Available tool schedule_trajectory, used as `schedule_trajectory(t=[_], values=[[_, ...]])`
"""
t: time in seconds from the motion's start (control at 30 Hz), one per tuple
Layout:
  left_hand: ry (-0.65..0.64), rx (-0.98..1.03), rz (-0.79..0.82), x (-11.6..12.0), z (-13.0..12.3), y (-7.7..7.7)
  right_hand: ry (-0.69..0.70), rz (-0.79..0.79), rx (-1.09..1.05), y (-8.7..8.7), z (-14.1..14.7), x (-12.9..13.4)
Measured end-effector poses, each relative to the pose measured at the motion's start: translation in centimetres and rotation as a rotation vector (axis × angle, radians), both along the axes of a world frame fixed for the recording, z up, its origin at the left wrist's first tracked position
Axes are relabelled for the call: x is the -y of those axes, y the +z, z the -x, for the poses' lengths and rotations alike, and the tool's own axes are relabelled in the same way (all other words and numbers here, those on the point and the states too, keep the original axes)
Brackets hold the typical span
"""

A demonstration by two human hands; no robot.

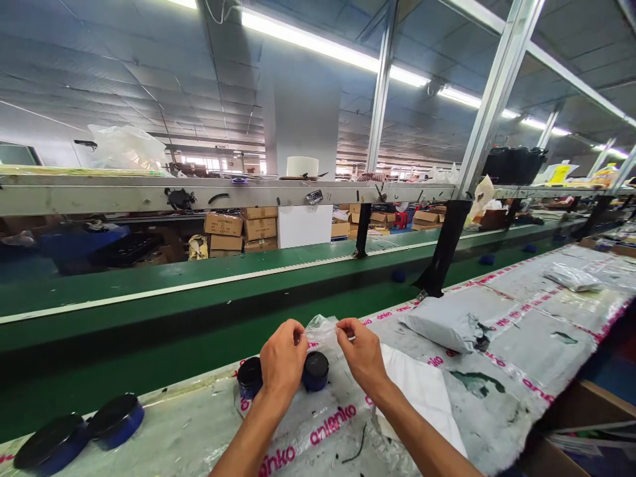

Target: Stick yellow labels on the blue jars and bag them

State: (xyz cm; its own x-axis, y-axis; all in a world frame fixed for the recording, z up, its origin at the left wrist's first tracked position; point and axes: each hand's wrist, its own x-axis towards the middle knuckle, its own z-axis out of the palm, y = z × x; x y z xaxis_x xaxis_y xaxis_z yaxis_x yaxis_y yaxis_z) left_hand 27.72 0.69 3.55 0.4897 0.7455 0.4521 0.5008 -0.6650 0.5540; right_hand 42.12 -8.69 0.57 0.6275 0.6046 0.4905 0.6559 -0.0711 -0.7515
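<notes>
A clear plastic bag is stretched between my two hands above the bench. My left hand pinches its left side, thumb and fingers closed. On the right side my right hand pinches it the same way. Just under the bag sits a round dark blue piece with a black top. A second such round piece stands beside my left wrist, partly hidden by it. Below my right forearm lies a white sheet or flat bag.
Two larger round blue-black pieces lie at the bench's left edge. A filled white bag lies on the covered bench to the right. Beyond run a green conveyor belt, metal posts and a shelf rail. Cartons stand behind.
</notes>
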Motion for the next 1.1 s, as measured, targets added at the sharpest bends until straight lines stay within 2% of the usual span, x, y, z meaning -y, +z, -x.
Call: schedule_trajectory(t=[0.2, 0.43, 0.7, 0.87, 0.97, 1.03, 1.1], values=[[-0.031, -0.283, -0.21, -0.3, -0.2, -1.6, 0.045, 0.106, 0.222, -2.2, -0.5, -1.0], [-0.123, -0.475, -0.307, 0.3, 1.1, -2.1, 0.104, 0.234, 0.361, -4.7, -0.1, 0.9], [-0.228, -0.539, -0.381, 0.4, 2.7, -2.6, 0.189, 0.182, 0.502, -4.8, 0.5, 2.8], [-0.287, -0.567, -0.452, 0.6, 2.9, -3.4, 0.255, 0.135, 0.665, -5.5, 0.4, 2.7], [-0.345, -0.54, -0.519, 0.0, 3.2, -4.7, 0.253, 0.167, 0.789, -5.7, 0.5, 2.4], [-0.382, -0.497, -0.657, -1.3, 3.7, -6.3, 0.243, 0.229, 0.885, -5.3, 0.7, 2.5], [-0.484, -0.422, -0.727, -3.3, 3.6, -8.5, 0.223, 0.307, 0.974, -4.7, 0.8, 2.6]])
